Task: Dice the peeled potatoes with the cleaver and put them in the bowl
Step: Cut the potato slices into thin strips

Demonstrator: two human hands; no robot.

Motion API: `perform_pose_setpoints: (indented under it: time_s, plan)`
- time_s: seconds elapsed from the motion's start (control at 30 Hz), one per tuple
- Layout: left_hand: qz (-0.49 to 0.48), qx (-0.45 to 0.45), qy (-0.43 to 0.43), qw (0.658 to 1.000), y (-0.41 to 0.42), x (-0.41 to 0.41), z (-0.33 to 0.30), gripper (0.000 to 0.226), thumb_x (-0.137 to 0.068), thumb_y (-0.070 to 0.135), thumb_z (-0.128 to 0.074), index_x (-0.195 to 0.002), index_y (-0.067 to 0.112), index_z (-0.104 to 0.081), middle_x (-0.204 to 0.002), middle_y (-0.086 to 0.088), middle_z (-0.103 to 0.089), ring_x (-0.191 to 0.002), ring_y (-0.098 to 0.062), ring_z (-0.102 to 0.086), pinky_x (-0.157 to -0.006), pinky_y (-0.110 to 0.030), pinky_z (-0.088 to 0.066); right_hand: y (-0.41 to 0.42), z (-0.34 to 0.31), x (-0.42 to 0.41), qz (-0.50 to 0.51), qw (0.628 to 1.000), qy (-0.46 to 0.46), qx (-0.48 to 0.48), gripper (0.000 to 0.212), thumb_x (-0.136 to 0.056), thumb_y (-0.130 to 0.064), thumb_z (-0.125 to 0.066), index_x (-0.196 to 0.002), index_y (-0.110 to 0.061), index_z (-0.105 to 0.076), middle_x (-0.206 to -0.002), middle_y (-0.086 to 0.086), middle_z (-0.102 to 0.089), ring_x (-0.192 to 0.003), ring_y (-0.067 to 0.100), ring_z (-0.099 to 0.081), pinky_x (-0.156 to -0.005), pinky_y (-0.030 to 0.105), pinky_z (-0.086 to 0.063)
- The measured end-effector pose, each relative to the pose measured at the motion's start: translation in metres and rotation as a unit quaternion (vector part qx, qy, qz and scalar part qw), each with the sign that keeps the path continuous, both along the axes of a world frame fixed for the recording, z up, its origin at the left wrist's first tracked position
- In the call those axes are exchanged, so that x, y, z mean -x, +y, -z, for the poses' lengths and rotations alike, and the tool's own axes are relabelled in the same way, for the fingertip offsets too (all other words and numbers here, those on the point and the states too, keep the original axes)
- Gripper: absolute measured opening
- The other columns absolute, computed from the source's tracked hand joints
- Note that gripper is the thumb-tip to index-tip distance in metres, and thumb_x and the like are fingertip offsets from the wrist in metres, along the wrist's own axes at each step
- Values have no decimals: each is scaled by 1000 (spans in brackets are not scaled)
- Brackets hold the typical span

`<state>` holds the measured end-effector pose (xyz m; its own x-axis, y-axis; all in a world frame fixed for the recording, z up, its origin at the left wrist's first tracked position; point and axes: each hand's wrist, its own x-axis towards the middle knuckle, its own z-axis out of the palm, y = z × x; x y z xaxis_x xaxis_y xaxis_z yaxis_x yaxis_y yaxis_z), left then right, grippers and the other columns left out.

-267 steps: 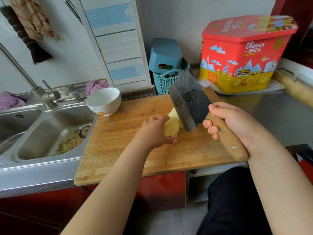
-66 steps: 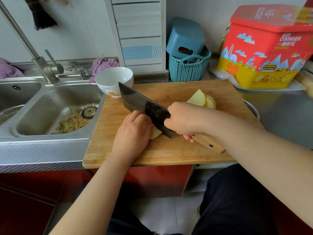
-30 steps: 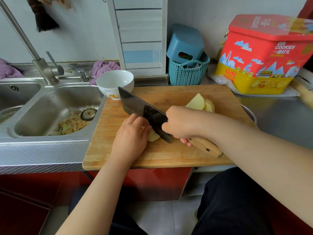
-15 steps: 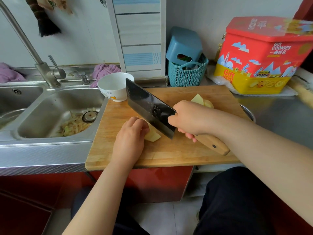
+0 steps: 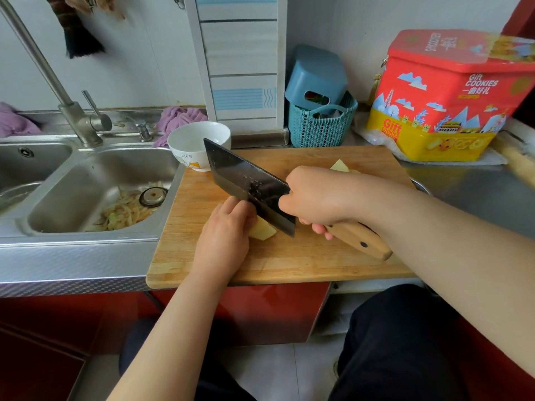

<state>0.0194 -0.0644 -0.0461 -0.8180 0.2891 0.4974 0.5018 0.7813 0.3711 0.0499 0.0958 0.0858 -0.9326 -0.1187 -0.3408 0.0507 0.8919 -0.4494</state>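
Mid-dice on cutting board (image 5: 289,256), bowl (image 5: 194,143) at far-left corner, nothing seen inside.
Left hand (image 5: 224,233) curled over potato piece (image 5: 262,231), pinning it for the cut; right hand (image 5: 315,195) clenched on cleaver (image 5: 246,183), blade just beside left knuckles; more potato (image 5: 339,165) behind right hand.

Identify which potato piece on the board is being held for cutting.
The potato piece under the left hand, beside the cleaver; the other pieces lie untouched behind the right hand.

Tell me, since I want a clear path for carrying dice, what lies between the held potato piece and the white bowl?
In the head view, the cleaver blade slants across the cutting board between the potato piece and the white bowl; otherwise bare board.
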Motion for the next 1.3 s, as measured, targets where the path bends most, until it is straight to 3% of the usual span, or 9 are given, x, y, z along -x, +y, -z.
perform_pose_setpoints:
  time_s: [0.2, 0.33, 0.43, 0.57, 0.7, 0.9, 1.1, 1.3]
  plan:
    - [1, -5, 2, 1000, -1, 0, 1, 5, -88, 8, -63, -88, 12, -60, -92, 1, -55, -84, -23, -54, -63, -29, -34, -6, 10, 5, 4, 999, -47, -12, 32, -100, -18, -37, -80, 2, -52, -68, 17, -59, -47, 25, -54, -49, 31, -51]
    - [0, -16, 7, 1000, -1, -2, 1, 6, -86, 7, -64, -86, 12, -60, -90, 2, -56, -79, -20, -53, -61, -28, -34, -1, 26, 3, 22, 999, -32, -17, 27, -100, -20, -37, -79, -5, -46, -71, 19, -62, -45, 25, -54, -44, 27, -47]
    - [-8, -34, 3, 999, -1, -4, 0, 9, -85, 6, -65, -84, 13, -60, -90, 6, -53, -76, -13, -45, -60, -27, -33, 11, 36, 4, 64, 997, -34, 30, 22, -99, -23, -41, -97, -2, -50, -70, 16, -61, -52, 26, -56, -49, 32, -52]
    - [-13, -40, -10, 999, -3, -4, 2, 9, -85, 7, -66, -83, 13, -61, -91, 4, -56, -77, -15, -50, -61, -27, -35, 22, 34, 3, 108, 988, -47, 105, 19, -97, -19, -44, -105, -4, -52, -61, 7, -53, -41, 14, -46, -43, 26, -46]
    - [-8, -50, -26, 998, -3, -3, 1, 10, -86, 7, -66, -83, 14, -60, -90, 10, -49, -77, -12, -46, -62, -23, -32, 17, 24, -3, 81, 993, -11, 83, 15, -99, -19, -43, -103, -6, -48, -67, 8, -54, -44, 14, -48, -41, 26, -45]
    - [30, -48, -37, 998, -6, -3, 0, 13, -88, 3, -61, -86, 15, -56, -90, 12, -44, -79, -8, -40, -65, -9, -32, 5, 8, -9, 19, 1000, 13, 14, 25, -99, -20, -40, -103, 1, -52, -75, 21, -64, -54, 27, -57, -45, 29, -50]
    - [42, -53, -41, 997, -7, -2, 0, 14, -88, 3, -60, -86, 16, -55, -91, 11, -44, -82, -9, -43, -68, -9, -31, 0, 3, -9, 17, 1000, 19, -9, 16, -99, -19, -39, -98, -5, -47, -74, 18, -62, -51, 24, -56, -43, 28, -48]
    - [42, -56, -46, 997, -8, 1, 2, 13, -88, 3, -59, -85, 16, -55, -91, 10, -46, -83, -13, -45, -66, -20, -31, -4, -1, -9, 20, 1000, -2, 1, 22, -99, -17, -39, -103, 1, -51, -71, 18, -60, -55, 28, -57, -47, 32, -52]
